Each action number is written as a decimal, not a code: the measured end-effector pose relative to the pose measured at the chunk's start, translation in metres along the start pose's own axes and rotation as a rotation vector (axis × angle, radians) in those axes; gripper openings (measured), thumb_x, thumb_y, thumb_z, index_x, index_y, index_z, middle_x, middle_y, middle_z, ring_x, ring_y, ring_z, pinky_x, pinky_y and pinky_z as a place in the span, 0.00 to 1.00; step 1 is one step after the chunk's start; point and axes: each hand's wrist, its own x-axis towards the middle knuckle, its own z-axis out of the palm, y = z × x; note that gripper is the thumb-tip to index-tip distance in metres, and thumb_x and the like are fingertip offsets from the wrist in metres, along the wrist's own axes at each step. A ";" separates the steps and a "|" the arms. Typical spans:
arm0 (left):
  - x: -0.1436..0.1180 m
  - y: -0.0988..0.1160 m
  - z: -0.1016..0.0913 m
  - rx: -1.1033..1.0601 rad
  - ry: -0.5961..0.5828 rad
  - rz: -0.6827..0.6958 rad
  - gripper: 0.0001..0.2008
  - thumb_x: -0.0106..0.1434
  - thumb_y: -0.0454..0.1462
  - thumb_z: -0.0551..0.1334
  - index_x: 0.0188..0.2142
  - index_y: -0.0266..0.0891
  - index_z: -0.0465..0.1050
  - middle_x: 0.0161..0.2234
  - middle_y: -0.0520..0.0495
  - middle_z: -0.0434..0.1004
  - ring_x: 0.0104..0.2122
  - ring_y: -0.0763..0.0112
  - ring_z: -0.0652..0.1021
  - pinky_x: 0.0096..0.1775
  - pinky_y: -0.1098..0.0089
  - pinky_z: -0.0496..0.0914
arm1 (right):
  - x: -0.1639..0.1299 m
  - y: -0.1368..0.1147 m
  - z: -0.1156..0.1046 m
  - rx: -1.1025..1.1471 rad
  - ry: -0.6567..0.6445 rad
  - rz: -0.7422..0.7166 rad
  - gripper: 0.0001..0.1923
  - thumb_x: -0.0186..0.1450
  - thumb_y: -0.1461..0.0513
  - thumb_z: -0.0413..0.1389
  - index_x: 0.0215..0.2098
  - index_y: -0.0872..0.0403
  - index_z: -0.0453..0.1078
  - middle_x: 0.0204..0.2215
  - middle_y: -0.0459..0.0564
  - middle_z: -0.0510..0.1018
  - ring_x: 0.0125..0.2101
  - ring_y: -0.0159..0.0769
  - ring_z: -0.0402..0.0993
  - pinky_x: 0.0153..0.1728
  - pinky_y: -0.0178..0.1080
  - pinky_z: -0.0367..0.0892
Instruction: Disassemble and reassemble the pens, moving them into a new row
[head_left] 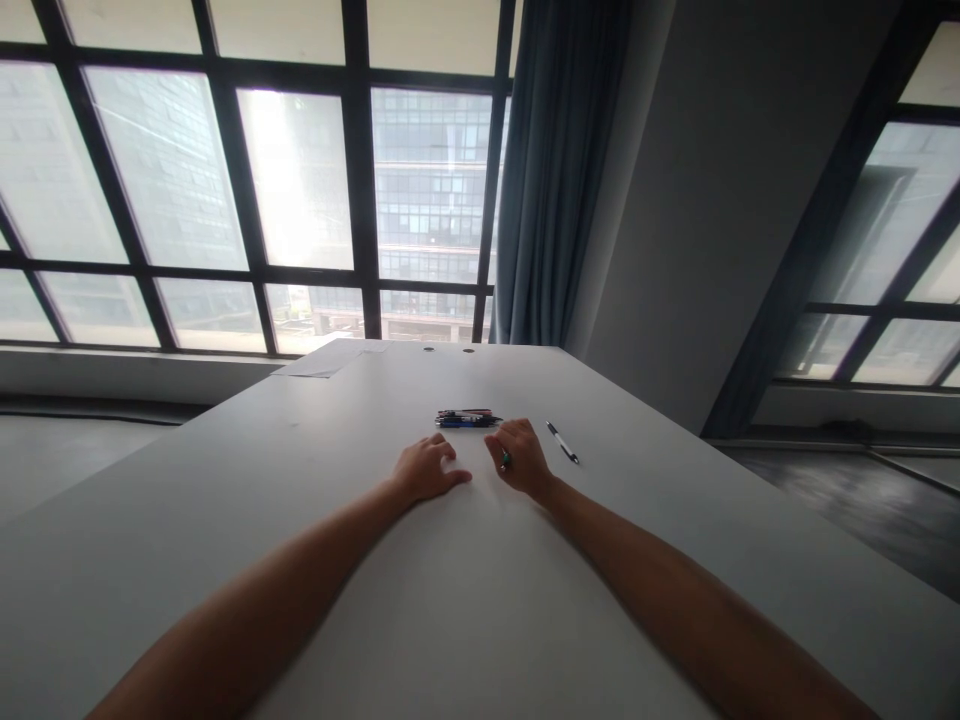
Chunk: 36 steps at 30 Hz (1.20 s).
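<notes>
- Hands on a pale table [375, 600], seen from the head camera, both forearms stretched forward across the bare surface.
- Left hand [426, 470]: lies palm down with the fingers loosely together and flat on the tabletop, gripping nothing; judged to be resting there as a brace.
- Right hand [519, 458]: curled into a loose fist around a green-tipped pen [505, 461], of which only the small green end shows below the fingers; the barrel is hidden, so its length and colour cannot be told. The closed curl keeps the pen tucked in the palm.
- Bundle of pens [465, 419]: lies on the table just beyond both hands, nearly touching the right knuckles; several barrels side by side and parallel, blue, dark and reddish, apparently gathered into one neat group.
- White pen [562, 441]: lies alone, just to the right of the right hand, set at a slant, with a white barrel and dark ends; apart from the bundle.
- Sheet of paper [322, 364]: flat at the far left corner of the table, well apart from the hands.
- Background: a gridded window [300, 180] and a blue-grey curtain [559, 170].
</notes>
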 end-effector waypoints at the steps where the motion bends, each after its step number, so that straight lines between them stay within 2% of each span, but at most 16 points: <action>1: 0.000 0.000 0.000 0.001 0.000 -0.002 0.23 0.54 0.58 0.61 0.39 0.45 0.75 0.45 0.47 0.74 0.45 0.60 0.75 0.47 0.63 0.68 | 0.000 0.000 -0.003 0.005 0.027 0.001 0.21 0.71 0.58 0.39 0.28 0.55 0.69 0.27 0.52 0.71 0.33 0.37 0.65 0.41 0.40 0.55; 3: 0.000 0.000 0.000 0.005 0.001 -0.002 0.23 0.55 0.58 0.61 0.39 0.45 0.75 0.45 0.47 0.74 0.45 0.59 0.75 0.47 0.63 0.69 | 0.001 0.002 -0.007 0.005 0.072 0.031 0.20 0.70 0.57 0.39 0.33 0.55 0.70 0.32 0.53 0.73 0.36 0.39 0.66 0.42 0.42 0.55; 8: -0.002 0.001 -0.002 0.003 -0.004 0.013 0.22 0.56 0.57 0.60 0.39 0.44 0.75 0.45 0.46 0.74 0.44 0.60 0.75 0.46 0.63 0.69 | -0.001 0.012 -0.006 0.056 0.031 0.217 0.25 0.71 0.55 0.37 0.29 0.55 0.70 0.27 0.52 0.74 0.30 0.37 0.69 0.37 0.39 0.58; 10: -0.002 0.002 -0.002 0.002 -0.005 0.010 0.22 0.56 0.57 0.60 0.39 0.44 0.75 0.45 0.46 0.74 0.44 0.60 0.75 0.46 0.64 0.69 | -0.002 0.015 -0.001 0.148 0.029 0.259 0.22 0.71 0.52 0.40 0.35 0.54 0.71 0.32 0.53 0.76 0.34 0.38 0.71 0.37 0.37 0.60; 12: -0.002 0.002 -0.002 0.005 -0.003 0.011 0.22 0.56 0.57 0.60 0.39 0.45 0.75 0.44 0.47 0.74 0.44 0.60 0.75 0.46 0.64 0.69 | -0.003 0.016 0.005 0.235 0.036 0.274 0.18 0.69 0.51 0.47 0.39 0.54 0.70 0.35 0.53 0.77 0.35 0.38 0.72 0.37 0.36 0.62; 15: -0.002 0.001 -0.001 0.008 -0.001 0.018 0.22 0.56 0.57 0.60 0.39 0.44 0.75 0.44 0.47 0.74 0.44 0.60 0.75 0.46 0.64 0.69 | -0.005 0.013 0.013 0.304 0.055 0.339 0.14 0.63 0.52 0.55 0.34 0.54 0.68 0.27 0.49 0.74 0.27 0.35 0.69 0.30 0.35 0.63; 17: -0.001 0.001 0.000 0.006 -0.001 0.020 0.22 0.56 0.57 0.60 0.39 0.44 0.75 0.44 0.46 0.74 0.44 0.60 0.75 0.46 0.64 0.69 | -0.006 0.010 0.017 0.356 0.062 0.430 0.11 0.62 0.54 0.54 0.33 0.54 0.67 0.24 0.46 0.73 0.24 0.33 0.68 0.27 0.34 0.62; 21: -0.001 0.001 0.000 0.004 0.005 0.027 0.21 0.57 0.56 0.59 0.39 0.45 0.75 0.44 0.47 0.74 0.44 0.60 0.75 0.46 0.64 0.69 | -0.006 0.008 0.021 0.556 -0.079 0.547 0.11 0.64 0.56 0.50 0.36 0.53 0.70 0.26 0.45 0.75 0.24 0.32 0.70 0.28 0.34 0.63; 25: -0.002 0.002 -0.002 0.009 -0.005 0.029 0.21 0.58 0.56 0.59 0.40 0.45 0.75 0.44 0.47 0.74 0.44 0.60 0.75 0.45 0.64 0.69 | -0.005 0.011 0.021 0.581 -0.175 0.567 0.10 0.57 0.56 0.58 0.32 0.55 0.71 0.27 0.46 0.77 0.26 0.34 0.72 0.29 0.34 0.66; 31: -0.002 0.001 -0.001 0.024 -0.003 0.030 0.20 0.59 0.55 0.58 0.40 0.45 0.75 0.44 0.47 0.74 0.44 0.61 0.75 0.44 0.65 0.69 | -0.001 0.010 0.018 0.760 -0.307 0.764 0.03 0.57 0.63 0.55 0.26 0.54 0.64 0.19 0.44 0.75 0.16 0.29 0.68 0.18 0.31 0.61; 36: -0.002 0.000 0.001 0.024 0.001 0.041 0.20 0.59 0.55 0.58 0.40 0.44 0.75 0.44 0.47 0.74 0.44 0.60 0.75 0.44 0.65 0.69 | 0.001 0.007 0.015 0.729 -0.369 0.788 0.06 0.56 0.66 0.54 0.23 0.54 0.62 0.15 0.41 0.72 0.14 0.27 0.65 0.17 0.30 0.58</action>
